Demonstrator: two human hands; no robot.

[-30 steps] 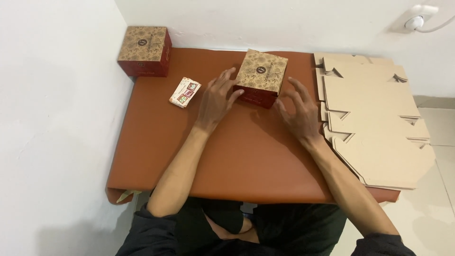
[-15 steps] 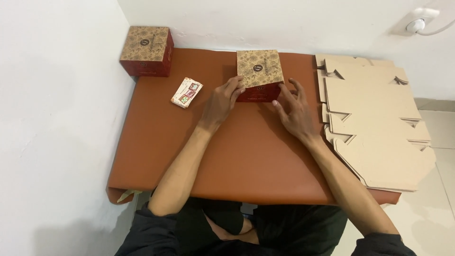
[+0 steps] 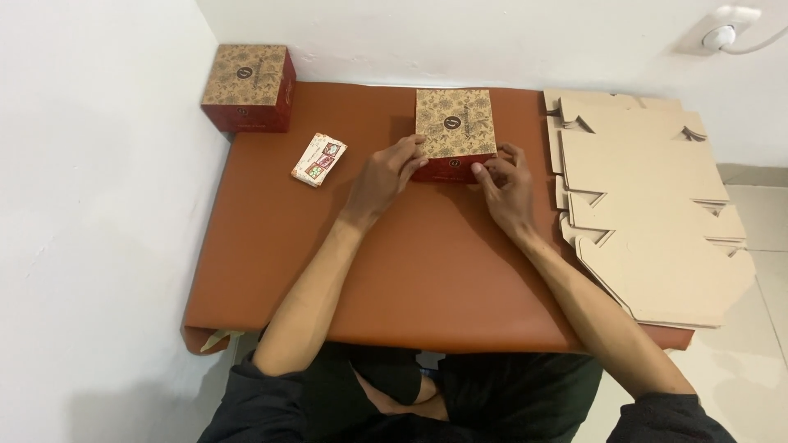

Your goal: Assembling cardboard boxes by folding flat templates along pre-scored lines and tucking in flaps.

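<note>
Covering most of the view, the brown table (image 3: 410, 271) carries everything. At its right side lies a stack of flat cardboard blanks (image 3: 648, 205), partly over the edge. At the far middle stands the patterned box (image 3: 454, 131) with a red base. A second patterned box (image 3: 246, 86) sits in the far left corner. The left hand (image 3: 384, 174) presses curled fingers on the middle box's front left edge; the right hand (image 3: 505, 182) pinches its front right corner. A small card packet (image 3: 319, 159) lies left of the hands.
</note>
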